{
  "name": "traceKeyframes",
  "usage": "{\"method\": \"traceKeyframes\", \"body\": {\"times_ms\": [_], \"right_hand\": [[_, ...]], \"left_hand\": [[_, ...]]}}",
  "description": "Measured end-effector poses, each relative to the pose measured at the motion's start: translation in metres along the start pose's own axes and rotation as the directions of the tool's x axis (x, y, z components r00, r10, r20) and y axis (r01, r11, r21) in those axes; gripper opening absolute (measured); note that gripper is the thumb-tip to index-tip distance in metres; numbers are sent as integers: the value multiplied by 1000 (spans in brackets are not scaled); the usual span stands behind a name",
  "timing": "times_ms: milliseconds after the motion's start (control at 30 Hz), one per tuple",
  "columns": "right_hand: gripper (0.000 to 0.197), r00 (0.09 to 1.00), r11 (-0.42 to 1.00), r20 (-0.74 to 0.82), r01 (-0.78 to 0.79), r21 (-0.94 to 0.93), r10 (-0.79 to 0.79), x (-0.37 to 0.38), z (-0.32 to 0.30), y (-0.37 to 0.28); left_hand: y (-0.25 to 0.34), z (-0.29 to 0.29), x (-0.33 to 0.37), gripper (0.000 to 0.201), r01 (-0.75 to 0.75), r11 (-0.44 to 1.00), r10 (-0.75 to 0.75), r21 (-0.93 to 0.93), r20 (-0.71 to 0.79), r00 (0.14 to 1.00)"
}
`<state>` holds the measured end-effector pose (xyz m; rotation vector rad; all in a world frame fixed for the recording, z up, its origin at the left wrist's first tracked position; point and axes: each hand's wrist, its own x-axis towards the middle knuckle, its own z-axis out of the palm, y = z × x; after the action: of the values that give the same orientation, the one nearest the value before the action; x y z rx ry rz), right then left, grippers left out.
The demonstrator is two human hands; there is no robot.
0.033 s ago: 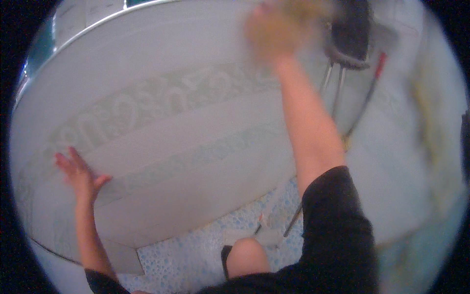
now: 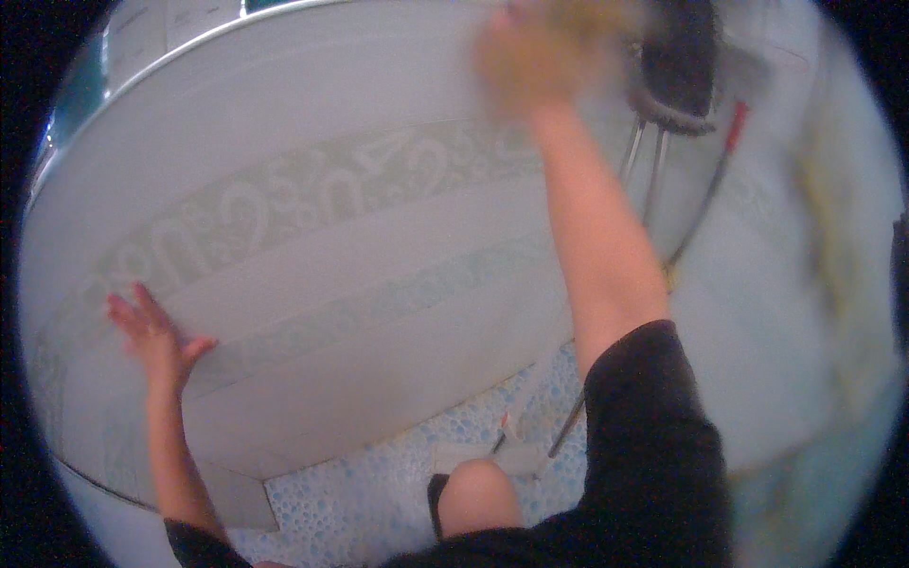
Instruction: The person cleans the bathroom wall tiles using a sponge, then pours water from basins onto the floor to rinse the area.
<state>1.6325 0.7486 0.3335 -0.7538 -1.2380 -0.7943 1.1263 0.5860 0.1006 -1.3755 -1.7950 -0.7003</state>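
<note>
My left hand point(image 2: 151, 336) lies with its fingers spread against the pale tiled wall point(image 2: 312, 293), at the lower edge of a patterned green-grey band, and holds nothing. High on the same wall, my right hand point(image 2: 530, 66) is smeared by motion, its arm stretched up and forward. A yellowish-brown blurred thing point(image 2: 597, 19) is at its fingers and appears to be gripped by them; its kind cannot be made out.
Right of my right hand, a dark brush-like head point(image 2: 677, 66) on metal rods and a red-tipped rod point(image 2: 724, 151) lean in the corner. Below are the blue pebble-patterned floor point(image 2: 350, 506), my knee point(image 2: 478, 497) and a whitish flat thing point(image 2: 511, 459). A shiny edge point(image 2: 218, 33) tops the wall.
</note>
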Motion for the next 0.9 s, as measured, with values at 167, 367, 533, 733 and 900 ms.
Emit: {"method": "traceKeyframes", "body": {"times_ms": [167,367,533,733,900], "right_hand": [[26,984,982,25,176,-68,-175,-72,0,55],[25,995,996,84,56,-70,-50,-83,-18,41],[21,997,997,-23,74,-19,-75,-9,-36,-5],[26,988,989,72,140,-41,-137,-99,-62,37],[26,996,999,77,44,-15,-43,-96,-70,39]], "left_hand": [[22,-1,-13,153,85,994,-89,70,60,994],[9,-8,-15,153,17,999,-17,28,-22,1000],[17,-13,-33,153,41,999,-41,29,4,999],[30,-18,-38,152,54,998,-53,-18,11,999],[35,-34,-32,149,57,998,-57,-16,23,998]]}}
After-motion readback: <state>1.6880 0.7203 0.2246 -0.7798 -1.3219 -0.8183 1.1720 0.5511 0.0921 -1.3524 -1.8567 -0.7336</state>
